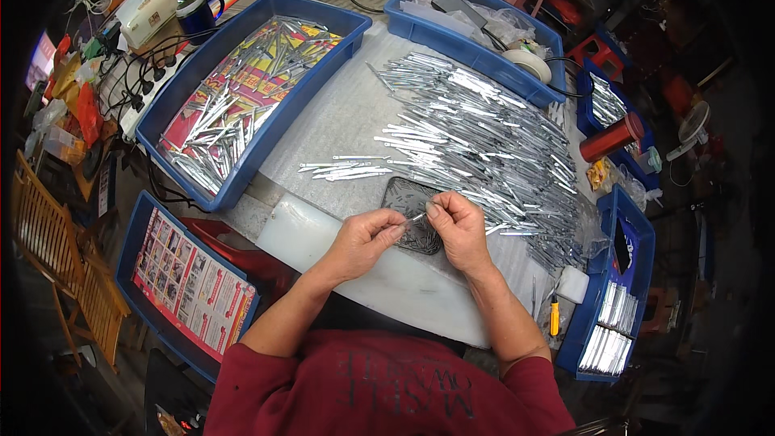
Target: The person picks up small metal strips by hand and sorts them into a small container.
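My left hand (362, 244) and my right hand (462, 232) meet above a small dark tray (389, 194). Both are closed in a pinch, fingertips facing, on a short, thin metal piece (416, 216) that spans the gap between them. Its exact shape is too small to make out. Inside the tray lie many fine dark metal pins (421, 236), partly covered by my right hand. Just beyond, a broad heap of slim silvery metal strips (476, 133) spreads over the table, with a few strips (347, 168) lying out to the left.
A blue bin (250, 169) of loose strips stands left; another blue bin (484, 52) with plastic bags sits at the back. Lower left is a paper-lined blue bin (133, 270). At right, a blue bin (575, 347) holds stacked strips near a yellow-handled screwdriver (555, 319).
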A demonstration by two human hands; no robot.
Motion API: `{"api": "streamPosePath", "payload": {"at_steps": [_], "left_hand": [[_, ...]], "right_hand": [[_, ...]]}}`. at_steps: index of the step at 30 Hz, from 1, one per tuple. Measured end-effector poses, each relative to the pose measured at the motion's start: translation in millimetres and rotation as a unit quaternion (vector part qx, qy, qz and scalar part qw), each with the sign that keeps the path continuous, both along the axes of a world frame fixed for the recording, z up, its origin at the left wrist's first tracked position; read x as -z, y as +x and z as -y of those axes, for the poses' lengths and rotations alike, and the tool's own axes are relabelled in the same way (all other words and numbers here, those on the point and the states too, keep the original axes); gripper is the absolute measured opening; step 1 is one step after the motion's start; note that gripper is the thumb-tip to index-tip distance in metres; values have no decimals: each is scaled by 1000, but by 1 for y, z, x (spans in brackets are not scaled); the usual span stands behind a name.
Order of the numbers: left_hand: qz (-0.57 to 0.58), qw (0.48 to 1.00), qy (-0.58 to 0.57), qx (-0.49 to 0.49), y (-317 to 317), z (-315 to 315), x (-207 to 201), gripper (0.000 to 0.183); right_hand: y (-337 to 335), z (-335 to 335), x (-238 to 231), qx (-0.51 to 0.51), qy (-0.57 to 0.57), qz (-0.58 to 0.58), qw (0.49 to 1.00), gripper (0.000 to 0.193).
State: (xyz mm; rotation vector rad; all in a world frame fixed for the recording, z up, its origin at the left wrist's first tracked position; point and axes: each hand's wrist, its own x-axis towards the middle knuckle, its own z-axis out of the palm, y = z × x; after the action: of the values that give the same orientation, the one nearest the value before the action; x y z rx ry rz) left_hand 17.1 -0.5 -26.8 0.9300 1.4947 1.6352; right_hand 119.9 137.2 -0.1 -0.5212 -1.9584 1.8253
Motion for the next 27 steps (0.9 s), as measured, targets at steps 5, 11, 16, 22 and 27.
{"api": "streamPosePath", "payload": {"at_steps": [5,11,16,22,27], "left_hand": [[-20,1000,-8,-23,3,-2,0,10],[3,999,-40,12,-1,-1,-1,13],[0,1000,-15,-21,1,-3,-1,11],[-30,998,-49,-13,0,0,-5,13],[-77,994,-72,-10,-6,3,-22,13]], "right_hand": [[0,9,-4,9,22,21,999,12],[0,-2,-4,1,-44,10,999,16],[0,-4,-3,-16,-26,5,1000,15],[-2,1,0,-10,64,15,998,13],[0,-1,3,-12,13,14,1000,15]]}}
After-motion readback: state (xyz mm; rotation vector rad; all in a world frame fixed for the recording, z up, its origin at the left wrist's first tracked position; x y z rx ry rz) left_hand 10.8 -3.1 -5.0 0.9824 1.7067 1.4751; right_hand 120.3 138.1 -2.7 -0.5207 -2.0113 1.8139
